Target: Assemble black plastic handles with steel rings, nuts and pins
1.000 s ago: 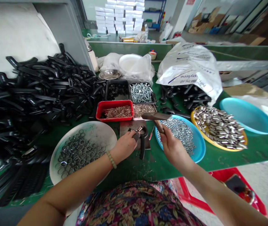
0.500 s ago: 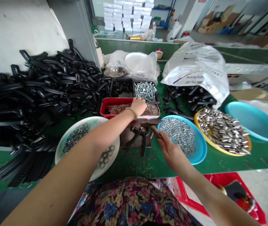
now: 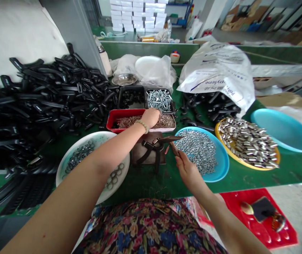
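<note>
Both hands are busy: the left hand (image 3: 151, 118) has moved from the black clamp (image 3: 151, 151) to curl over tacks (image 3: 165, 121), its grip hidden; the right hand (image 3: 189, 173) grips a hammer (image 3: 174, 148).

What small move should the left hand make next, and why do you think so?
Probably it should bring one pin back to the black part on the block. The left hand is down at the tray of pins, while the right hand holds the hammer ready beside the block.
</note>
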A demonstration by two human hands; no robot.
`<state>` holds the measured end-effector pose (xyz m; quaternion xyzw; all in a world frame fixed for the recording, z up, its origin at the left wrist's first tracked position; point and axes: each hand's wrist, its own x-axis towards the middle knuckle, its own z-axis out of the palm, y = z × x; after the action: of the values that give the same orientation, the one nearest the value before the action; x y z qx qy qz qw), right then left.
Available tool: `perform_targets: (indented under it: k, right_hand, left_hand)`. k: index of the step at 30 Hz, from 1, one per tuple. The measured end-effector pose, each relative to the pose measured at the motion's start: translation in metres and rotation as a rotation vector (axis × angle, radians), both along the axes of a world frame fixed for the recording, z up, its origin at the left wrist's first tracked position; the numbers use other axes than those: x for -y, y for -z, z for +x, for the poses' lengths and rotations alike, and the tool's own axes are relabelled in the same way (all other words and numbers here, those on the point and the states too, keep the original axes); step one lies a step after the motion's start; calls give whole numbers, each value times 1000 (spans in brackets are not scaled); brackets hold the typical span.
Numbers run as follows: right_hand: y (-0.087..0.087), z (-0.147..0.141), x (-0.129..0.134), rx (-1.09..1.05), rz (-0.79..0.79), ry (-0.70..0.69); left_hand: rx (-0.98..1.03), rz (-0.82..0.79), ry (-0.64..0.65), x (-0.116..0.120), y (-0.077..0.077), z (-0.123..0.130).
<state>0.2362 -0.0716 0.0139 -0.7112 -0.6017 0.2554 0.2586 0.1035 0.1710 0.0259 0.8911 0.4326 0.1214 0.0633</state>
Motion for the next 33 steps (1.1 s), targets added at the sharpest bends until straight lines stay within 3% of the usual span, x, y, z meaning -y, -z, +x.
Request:
perform_targets:
  k: [4, 7, 9, 12, 15, 19, 29, 33]
  right_hand:
    - [10, -2, -3, -9, -38, -36]
    - [10, -1, -3, -57, -16, -2]
    - [7, 2, 0, -106, 18, 49]
    - [1, 8, 5, -176, 42, 136]
    - [-3, 13, 9, -213, 62, 178]
    - [-3, 14, 14, -208, 98, 179]
    - [2, 12, 15, -194, 85, 174]
    - [4, 8, 16, -209, 78, 171]
  left_hand:
    - [163, -42, -38, 16, -10, -11]
    - [479, -229, 20, 48, -13, -33]
    - [558, -321, 76, 76, -9, -48]
    - [503, -303, 84, 111, 5, -62]
    - [403, -207, 63, 129, 20, -63]
    - [252, -132, 44, 133, 30, -59]
    - [53, -21, 74, 136, 31, -58]
    - [-51, -15, 141, 139, 28, -60]
